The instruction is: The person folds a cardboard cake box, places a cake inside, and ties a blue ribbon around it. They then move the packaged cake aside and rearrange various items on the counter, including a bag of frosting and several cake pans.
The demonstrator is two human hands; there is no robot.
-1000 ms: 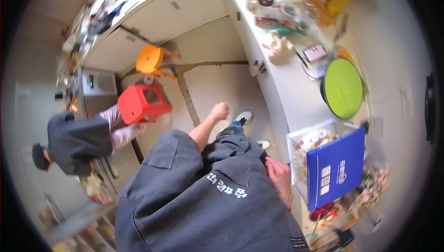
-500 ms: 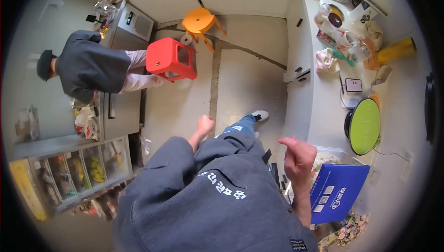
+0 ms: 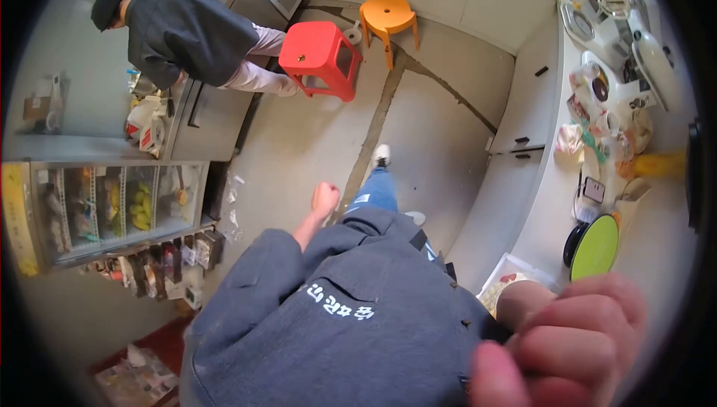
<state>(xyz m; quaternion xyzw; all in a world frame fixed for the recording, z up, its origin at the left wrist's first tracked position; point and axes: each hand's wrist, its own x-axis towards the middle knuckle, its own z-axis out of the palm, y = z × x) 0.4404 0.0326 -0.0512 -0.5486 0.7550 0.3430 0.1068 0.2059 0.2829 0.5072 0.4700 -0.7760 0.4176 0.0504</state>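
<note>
My left hand (image 3: 325,198) is a closed fist hanging at my side above the concrete floor, holding nothing that I can see. My right hand (image 3: 567,347) is raised very close to the camera at the lower right, large and blurred, its fingers curled together with nothing visible in them. It hides part of the white counter (image 3: 538,213) and the clear container (image 3: 502,285) there. I wear a dark grey jacket (image 3: 336,332) and blue jeans; one white shoe (image 3: 382,155) steps forward.
Another person in a dark jacket and cap (image 3: 187,26) bends over by a steel cabinet, next to a red stool (image 3: 320,56) and an orange stool (image 3: 387,13). A glass-fronted fridge (image 3: 112,209) stands left. The cluttered counter holds a green lid (image 3: 595,246).
My right hand has risen from beside the blue box up close to the camera, hiding the box. The view has swung left and the other person now appears at the top left.
</note>
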